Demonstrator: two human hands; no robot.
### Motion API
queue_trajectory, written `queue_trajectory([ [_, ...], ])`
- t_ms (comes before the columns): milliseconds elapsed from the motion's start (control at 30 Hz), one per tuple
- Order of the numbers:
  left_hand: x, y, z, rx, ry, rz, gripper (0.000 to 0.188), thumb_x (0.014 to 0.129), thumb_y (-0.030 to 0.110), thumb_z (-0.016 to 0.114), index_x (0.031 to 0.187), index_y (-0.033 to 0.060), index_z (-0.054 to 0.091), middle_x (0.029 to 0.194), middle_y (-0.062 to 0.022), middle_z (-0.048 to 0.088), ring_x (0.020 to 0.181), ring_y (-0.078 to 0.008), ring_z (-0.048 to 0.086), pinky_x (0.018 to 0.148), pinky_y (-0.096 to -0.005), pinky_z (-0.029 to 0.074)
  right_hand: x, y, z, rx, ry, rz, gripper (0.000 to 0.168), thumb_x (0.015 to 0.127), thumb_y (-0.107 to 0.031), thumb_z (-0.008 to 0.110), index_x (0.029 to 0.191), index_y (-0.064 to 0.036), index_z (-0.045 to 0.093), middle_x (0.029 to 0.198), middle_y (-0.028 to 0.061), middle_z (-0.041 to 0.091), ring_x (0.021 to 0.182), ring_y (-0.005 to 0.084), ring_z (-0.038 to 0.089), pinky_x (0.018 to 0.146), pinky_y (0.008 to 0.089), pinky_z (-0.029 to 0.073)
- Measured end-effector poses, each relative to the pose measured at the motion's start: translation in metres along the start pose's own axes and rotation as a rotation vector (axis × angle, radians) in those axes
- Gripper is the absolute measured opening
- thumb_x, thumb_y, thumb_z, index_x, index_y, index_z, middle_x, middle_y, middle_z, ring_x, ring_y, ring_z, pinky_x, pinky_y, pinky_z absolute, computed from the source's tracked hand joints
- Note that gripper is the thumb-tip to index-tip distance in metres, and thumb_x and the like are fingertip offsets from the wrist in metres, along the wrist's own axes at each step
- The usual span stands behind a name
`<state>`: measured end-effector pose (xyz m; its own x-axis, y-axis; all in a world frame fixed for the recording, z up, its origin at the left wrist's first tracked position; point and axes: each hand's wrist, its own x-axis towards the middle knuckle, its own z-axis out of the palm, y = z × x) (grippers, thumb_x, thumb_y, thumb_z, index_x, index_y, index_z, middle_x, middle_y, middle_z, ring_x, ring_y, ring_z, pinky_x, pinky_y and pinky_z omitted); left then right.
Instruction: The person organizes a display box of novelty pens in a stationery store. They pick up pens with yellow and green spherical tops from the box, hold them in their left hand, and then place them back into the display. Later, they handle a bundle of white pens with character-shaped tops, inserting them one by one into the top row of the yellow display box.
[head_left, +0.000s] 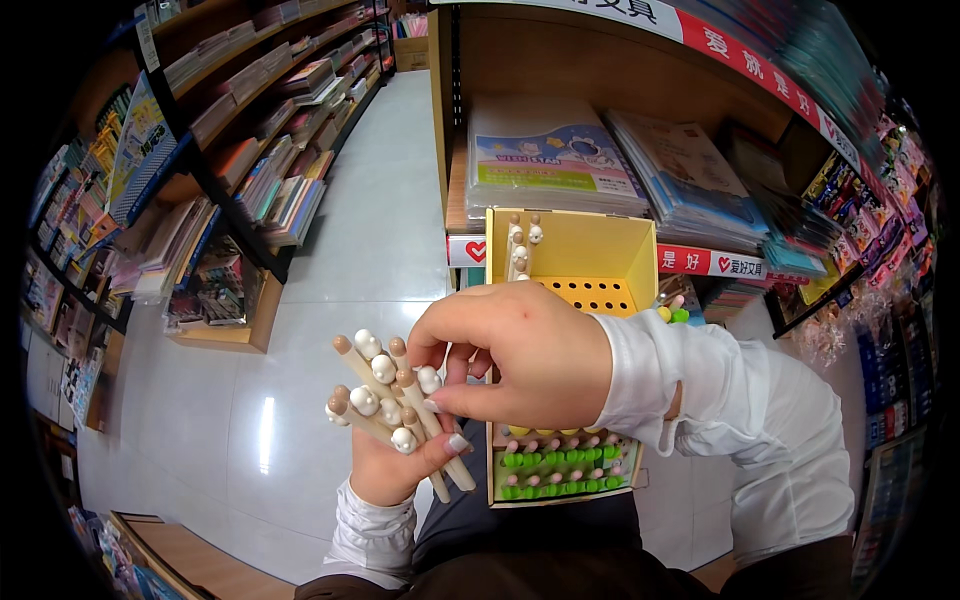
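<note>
My left hand (390, 469) is closed around a bundle of beige pens (366, 401) with brown tops and small white animal-head figures. Over the bundle, my right hand (525, 352) pinches one pen by its white figure (429, 379) between thumb and fingers. Just beyond and under the right forearm stands a yellow cardboard display box (600, 240). Its orange tray (592, 297) has rows of round holes. Matching beige pens (520, 255) stand upright at the box's far left corner. Rows of green-figured pens with pink tops (562, 456) fill the near end. My right hand and sleeve hide the box's middle.
Ahead is a wooden shop shelf (540, 67) with stacked plastic-wrapped stationery packs (555, 157). Left of the tiled aisle (352, 172), shelves hold books and notebooks (285, 180). Packaged goods (892, 202) hang at the right. A low wooden ledge (187, 555) lies at lower left.
</note>
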<state>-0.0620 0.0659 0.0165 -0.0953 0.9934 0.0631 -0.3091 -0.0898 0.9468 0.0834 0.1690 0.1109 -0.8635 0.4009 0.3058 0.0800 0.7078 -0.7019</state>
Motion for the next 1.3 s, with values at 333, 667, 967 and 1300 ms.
queue_trajectory([
  [333, -0.005, -0.002, 0.0, -0.06, 0.05, 0.053, 0.043, 0.064, 0.005, 0.072, 0.095, 0.0024, 0.043, 0.081, -0.0091, 0.056, 0.07, -0.0164, 0.059, 0.058, -0.0266, 0.052, -0.004, -0.017, -0.01, 0.156, -0.07, 0.305, 0.024, 0.072, -0.006, 0.063, 0.094, -0.001, 0.057, 0.075, 0.0004, 0.054, 0.063, 0.0027, 0.05, 0.054, 0.0173, 0.042],
  [667, -0.002, -0.003, 0.002, -0.09, -0.043, 0.121, 0.038, 0.065, 0.0, 0.07, 0.091, 0.003, 0.042, 0.083, -0.0132, 0.059, 0.072, -0.018, 0.062, 0.063, -0.0289, 0.053, -0.014, -0.012, -0.021, 0.38, -0.149, 0.372, 0.029, 0.073, -0.005, 0.066, 0.1, 0.001, 0.057, 0.08, -0.0002, 0.056, 0.069, 0.001, 0.052, 0.06, 0.0143, 0.044],
  [967, 0.004, -0.005, -0.009, -0.047, 0.197, 0.127, 0.038, 0.066, 0.01, 0.068, 0.094, 0.0053, 0.042, 0.081, -0.0121, 0.057, 0.056, -0.0145, 0.055, 0.052, -0.0232, 0.047, -0.029, -0.022, -0.13, 0.094, 0.333, 0.334, 0.023, 0.07, -0.007, 0.068, 0.089, 0.003, 0.059, 0.074, 0.0039, 0.059, 0.061, 0.0063, 0.056, 0.053, 0.0178, 0.046],
  [1300, 0.012, -0.015, -0.005, -0.028, 0.233, 0.038, 0.033, 0.068, 0.005, 0.065, 0.093, 0.0051, 0.043, 0.079, -0.0113, 0.056, 0.056, -0.0137, 0.054, 0.052, -0.0226, 0.047, -0.025, 0.066, -0.123, -0.212, 0.173, 0.49, 0.022, 0.07, 0.002, 0.063, 0.091, 0.005, 0.056, 0.075, 0.0019, 0.054, 0.066, 0.0051, 0.053, 0.059, 0.0162, 0.045],
])
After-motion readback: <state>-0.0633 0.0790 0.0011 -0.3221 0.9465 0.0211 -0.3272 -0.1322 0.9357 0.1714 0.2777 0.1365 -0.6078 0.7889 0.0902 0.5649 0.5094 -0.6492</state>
